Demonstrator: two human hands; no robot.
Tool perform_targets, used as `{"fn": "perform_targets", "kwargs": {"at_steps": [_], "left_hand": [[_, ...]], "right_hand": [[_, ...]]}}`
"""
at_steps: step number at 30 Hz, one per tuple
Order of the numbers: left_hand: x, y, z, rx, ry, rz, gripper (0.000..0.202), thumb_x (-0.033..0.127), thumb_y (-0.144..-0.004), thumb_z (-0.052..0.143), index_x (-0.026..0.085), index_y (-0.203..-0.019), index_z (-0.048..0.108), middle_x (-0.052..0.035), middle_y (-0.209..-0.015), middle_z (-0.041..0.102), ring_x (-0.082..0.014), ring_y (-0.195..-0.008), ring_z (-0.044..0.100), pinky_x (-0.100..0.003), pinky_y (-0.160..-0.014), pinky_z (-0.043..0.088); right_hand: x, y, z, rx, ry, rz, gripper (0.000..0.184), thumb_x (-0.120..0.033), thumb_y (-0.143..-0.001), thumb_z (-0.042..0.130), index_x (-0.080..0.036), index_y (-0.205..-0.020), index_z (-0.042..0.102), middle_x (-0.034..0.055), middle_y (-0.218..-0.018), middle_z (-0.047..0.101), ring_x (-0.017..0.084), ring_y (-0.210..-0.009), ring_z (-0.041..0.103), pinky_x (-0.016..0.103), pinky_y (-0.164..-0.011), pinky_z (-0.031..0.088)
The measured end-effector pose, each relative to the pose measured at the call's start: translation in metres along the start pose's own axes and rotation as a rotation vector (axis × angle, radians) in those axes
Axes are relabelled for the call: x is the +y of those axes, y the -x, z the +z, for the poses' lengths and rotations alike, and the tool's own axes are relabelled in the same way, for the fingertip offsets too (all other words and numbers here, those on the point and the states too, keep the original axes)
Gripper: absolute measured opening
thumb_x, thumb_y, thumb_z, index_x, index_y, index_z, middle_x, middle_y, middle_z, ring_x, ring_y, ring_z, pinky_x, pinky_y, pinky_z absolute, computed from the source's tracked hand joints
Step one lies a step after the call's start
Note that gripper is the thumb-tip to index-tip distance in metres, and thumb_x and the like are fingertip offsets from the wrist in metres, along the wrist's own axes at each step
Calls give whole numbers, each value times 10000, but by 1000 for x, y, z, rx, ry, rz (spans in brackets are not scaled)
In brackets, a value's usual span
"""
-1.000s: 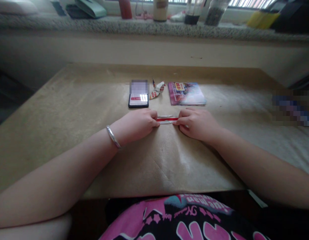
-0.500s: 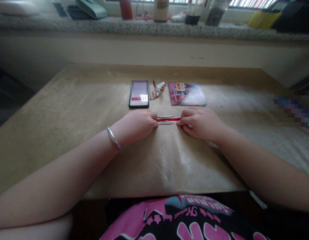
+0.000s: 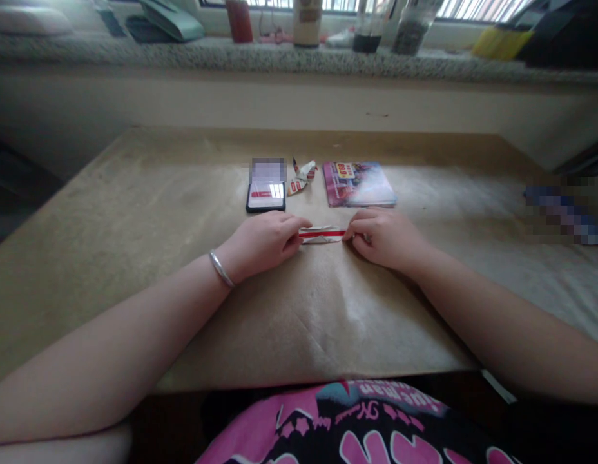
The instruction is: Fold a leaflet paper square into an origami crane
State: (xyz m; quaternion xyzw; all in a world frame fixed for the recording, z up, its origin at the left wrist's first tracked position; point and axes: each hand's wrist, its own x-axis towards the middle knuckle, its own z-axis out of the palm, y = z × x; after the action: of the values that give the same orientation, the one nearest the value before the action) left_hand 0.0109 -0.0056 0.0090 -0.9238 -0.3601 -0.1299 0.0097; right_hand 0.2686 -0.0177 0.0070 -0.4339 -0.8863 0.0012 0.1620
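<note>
A narrow folded strip of paper (image 3: 322, 235), white with a red band along it, lies flat on the table between my hands. At its left end is my left hand (image 3: 272, 240), the index finger stretched along the upper edge and the other fingers curled against the paper. My right hand (image 3: 379, 233) has its thumb and fingertips pressed together on the strip's right end. Both ends of the paper are covered by fingers. Just beyond the strip sits a small folded paper figure (image 3: 303, 177) with printed markings.
A phone (image 3: 266, 196) with a lit screen lies behind my left hand. Behind my right hand is a stack of glossy printed sheets or a booklet (image 3: 361, 183). The table (image 3: 135, 258) ends at a wall under a granite sill (image 3: 260, 58) holding bottles and jars.
My left index finger has lifted and straightened forward over the strip's upper edge. My right hand stays at the right end. The view has shifted slightly.
</note>
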Motion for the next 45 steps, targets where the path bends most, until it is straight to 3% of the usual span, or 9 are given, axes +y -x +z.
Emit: {"fn": "perform_targets", "kwargs": {"at_steps": [6, 11, 14, 25, 33, 45], "left_hand": [[-6, -2, 10, 10, 4, 96, 295, 258, -932, 492, 268, -1170, 665, -36, -855, 636, -157, -769, 570, -255, -659, 427], [-2, -3, 13, 41, 12, 123, 292, 260, -936, 476, 234, -1136, 687, -60, -922, 637, -159, -793, 576, -266, -690, 448], [2, -3, 12, 64, 10, 114, 273, 266, -929, 483, 209, -1085, 700, -70, -992, 642, -157, -816, 590, -262, -696, 455], [11, -11, 9, 55, -75, 62, 247, 326, -914, 531, 174, -867, 720, -56, -868, 657, -168, -774, 588, -272, -647, 426], [14, -13, 7, 31, -119, 77, 270, 303, -940, 493, 172, -888, 723, -55, -871, 664, -173, -782, 591, -278, -654, 432], [9, -14, 11, 51, -138, 59, 269, 268, -946, 487, 144, -801, 677, -52, -801, 633, -155, -727, 571, -262, -618, 398]], "right_hand": [[-11, -2, 6, 88, 28, -83, 238, -206, -840, 504, -186, -932, 723, 78, -940, 698, 210, -850, 601, 320, -750, 428], [-12, -7, 13, 31, -7, -163, 256, -279, -904, 514, -232, -1058, 713, 64, -1004, 697, 212, -916, 578, 326, -795, 421], [-14, -10, 15, 4, 12, -148, 254, -309, -915, 516, -225, -1035, 724, 69, -975, 702, 210, -890, 578, 322, -767, 418], [-20, -26, 18, 13, -78, -36, 209, -345, -845, 606, -174, -812, 720, 65, -828, 677, 195, -783, 601, 305, -699, 418], [-12, -24, 18, 13, -150, -120, 217, -320, -880, 574, -178, -863, 738, 72, -866, 695, 189, -835, 617, 300, -753, 438], [-19, -25, 19, 61, -68, -57, 169, -244, -832, 534, -179, -828, 690, 65, -820, 668, 200, -800, 581, 320, -760, 402]]}}
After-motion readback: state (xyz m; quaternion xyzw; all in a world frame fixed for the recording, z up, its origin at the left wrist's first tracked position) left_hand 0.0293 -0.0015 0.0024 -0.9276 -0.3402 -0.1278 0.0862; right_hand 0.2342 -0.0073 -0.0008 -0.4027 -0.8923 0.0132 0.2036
